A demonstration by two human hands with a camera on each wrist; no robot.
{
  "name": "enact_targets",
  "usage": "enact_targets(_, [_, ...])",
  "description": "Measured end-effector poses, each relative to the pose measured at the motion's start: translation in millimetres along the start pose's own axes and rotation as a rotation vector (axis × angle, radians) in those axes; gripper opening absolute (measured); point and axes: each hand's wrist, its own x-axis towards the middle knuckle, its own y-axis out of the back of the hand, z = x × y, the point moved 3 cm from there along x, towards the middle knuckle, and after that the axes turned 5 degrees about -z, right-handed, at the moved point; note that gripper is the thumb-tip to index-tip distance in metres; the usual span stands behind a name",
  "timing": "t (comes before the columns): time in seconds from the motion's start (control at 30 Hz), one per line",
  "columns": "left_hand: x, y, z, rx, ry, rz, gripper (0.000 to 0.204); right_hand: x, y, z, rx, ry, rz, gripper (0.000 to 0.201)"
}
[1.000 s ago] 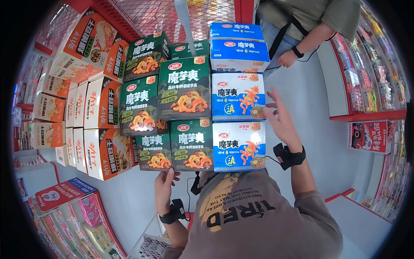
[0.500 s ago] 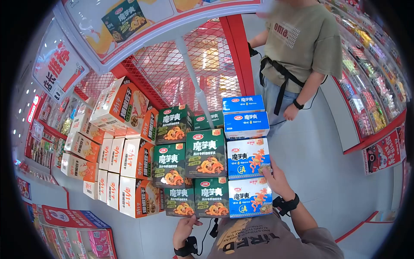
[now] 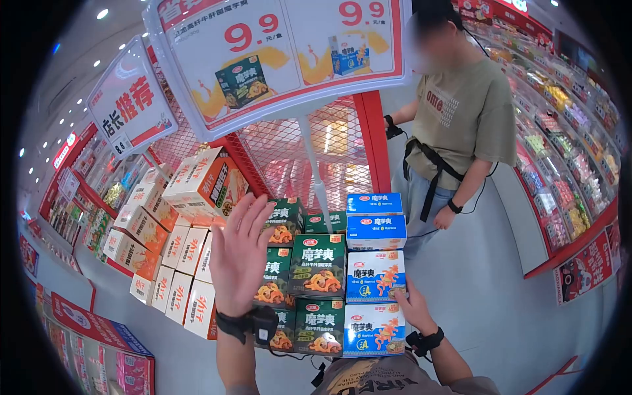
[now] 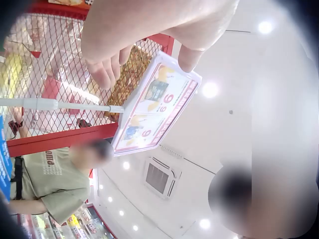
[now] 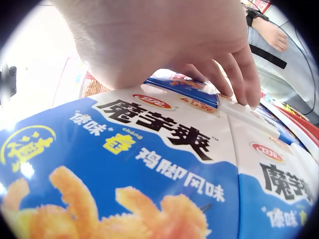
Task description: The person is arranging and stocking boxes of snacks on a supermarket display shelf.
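Left grip [image 3: 242,260]: open, raised near the green boxes [image 3: 317,266]
Right grip [image 3: 416,306]: open, fingers touching the upper blue-and-white box [image 3: 375,276]
Lower blue-and-white box [image 3: 374,330]: directly beneath it
Green boxes: stacked between blue-and-white and orange-and-white boxes [image 3: 201,184]
Price sign [image 3: 283,56]: on a pole

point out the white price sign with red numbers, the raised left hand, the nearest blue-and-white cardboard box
Price sign [image 3: 280,66], head view, printed middle
Left hand [image 3: 239,263], head view, below fingers
Blue-and-white box [image 3: 374,331], head view, printed face
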Motion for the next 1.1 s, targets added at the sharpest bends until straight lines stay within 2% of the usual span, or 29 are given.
enact_targets(0.1, [72,-13,-13,0.219,-0.047,-0.036,0.071,-1,-1,11,-0.013,-0.009,0.006,0.062])
enact_targets(0.2, [125,-14,-34,0.038,-0.062,-0.135,0.063,0,-1,9,0.04,0.021,0.013,0.064])
enact_targets(0.3, [149,-27,-43,0.016,-0.031,-0.185,0.062,1,-3,21,0.029,-0.001,0.024,0.065])
enact_targets(0.43, [158,-24,-50,0.073,-0.103,-0.098,0.055,5,-7,32,0.069,0.069,0.043,0.066])
enact_targets(0.63, [163,-24,-54,0.052,-0.083,0.007,0.054,3,-6,30,0.036,0.077,0.045,0.066])
enact_targets(0.73, [153,-39,-51,0.194,-0.06,-0.231,0.033,2,-6,33,0.059,0.066,0.035,0.066])
enact_targets(0.83, [152,-29,-58,0.326,-0.148,-0.242,0.024,4,-5,24,0.087,0.065,0.02,0.064])
enact_targets(0.93, [153,-19,-61,0.174,-0.15,-0.169,0.027,5,-5,26,0.089,0.072,0.018,0.063])
enact_targets(1.03, [150,-29,-59,0.275,-0.125,-0.175,0.025,4,-5,26,0.07,0.081,0.027,0.062])
enact_targets(1.1, [150,-38,-52,0.126,-0.024,-0.237,0.025,3,-3,16,0.071,0.061,0.015,0.062])
